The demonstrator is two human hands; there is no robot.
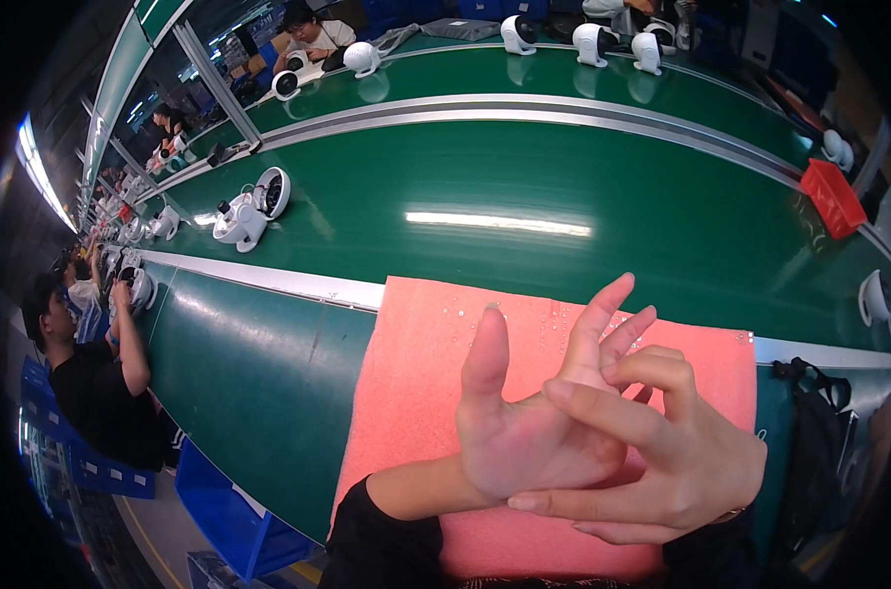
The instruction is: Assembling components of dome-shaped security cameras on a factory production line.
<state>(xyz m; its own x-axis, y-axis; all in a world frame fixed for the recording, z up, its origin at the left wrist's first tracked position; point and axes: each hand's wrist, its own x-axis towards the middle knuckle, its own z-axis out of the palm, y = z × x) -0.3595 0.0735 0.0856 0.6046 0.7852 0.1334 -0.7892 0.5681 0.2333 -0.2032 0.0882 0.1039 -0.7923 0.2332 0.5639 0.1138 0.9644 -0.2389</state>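
My left hand is held palm up above a pink cloth mat, its thumb and fingers spread. Over its palm and fingers lies my right hand, back upward, with fingers apart and touching the left. Nothing shows in either hand, though some of the fingers overlap and hide one another. Rows of tiny shiny pieces, too small to name, lie along the mat's far edge.
Beyond the mat runs a green conveyor belt carrying a white rounded device with a black inside. A red bin stands far right, near a black bag. A person works at left beside a blue bin.
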